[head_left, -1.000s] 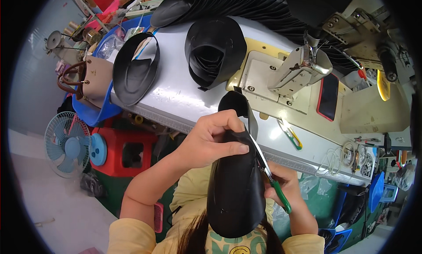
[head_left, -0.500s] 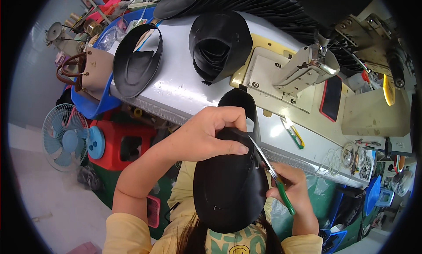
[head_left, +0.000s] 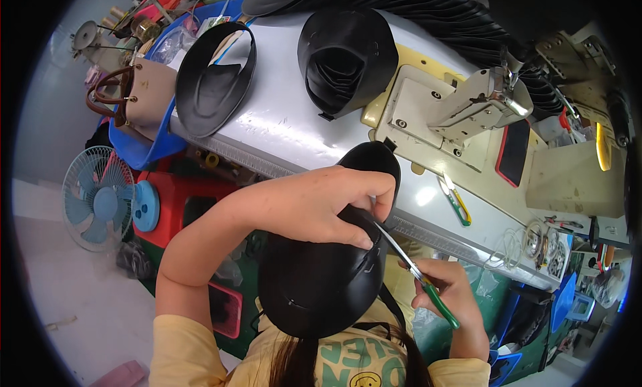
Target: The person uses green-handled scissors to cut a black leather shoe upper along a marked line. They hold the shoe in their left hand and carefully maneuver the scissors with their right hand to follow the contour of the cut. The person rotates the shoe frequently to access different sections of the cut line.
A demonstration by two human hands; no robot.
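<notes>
While my left hand [head_left: 314, 203] clamps the black cap [head_left: 321, 273], my right hand [head_left: 448, 290] closes on scissors [head_left: 418, 276]; I judge trimming underway, needing a small snip just beside my left fingertips

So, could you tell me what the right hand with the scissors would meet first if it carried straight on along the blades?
The right hand aims its scissors up-left; they would likely first meet the black piece beneath the left hand.

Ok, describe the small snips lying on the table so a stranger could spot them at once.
Start at the cream sewing machine on the grey table. Just in front of its base, beside the red-edged phone, lie the snips: small, green and yellow handled, unlike the longer green-handled scissors in the right hand.
</notes>
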